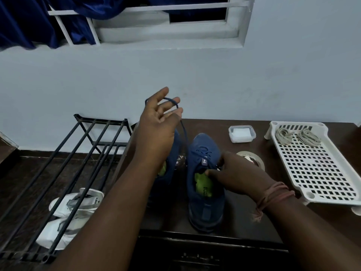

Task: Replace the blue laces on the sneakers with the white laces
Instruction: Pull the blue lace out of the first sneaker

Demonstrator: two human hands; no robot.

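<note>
Two blue sneakers stand on a dark table (244, 216), toes pointing away. The right sneaker (205, 184) shows a green insole. The left sneaker (172, 163) is mostly hidden behind my left forearm. My left hand (158, 124) is raised above the shoes, and a blue lace (183, 130) loops over its fingers and runs down to the shoes. My right hand (236, 173) grips the right sneaker at its collar and eyelets. Two bundles of white laces (297, 135) lie in a white slotted tray (316, 167) at the right.
A small lidded plastic box (242, 133) sits behind the shoes, and a roll of tape (252, 158) lies just right of my right hand. A black metal shoe rack (64, 169) stands at the left, with white sneakers (68, 216) under it. A wall is close behind.
</note>
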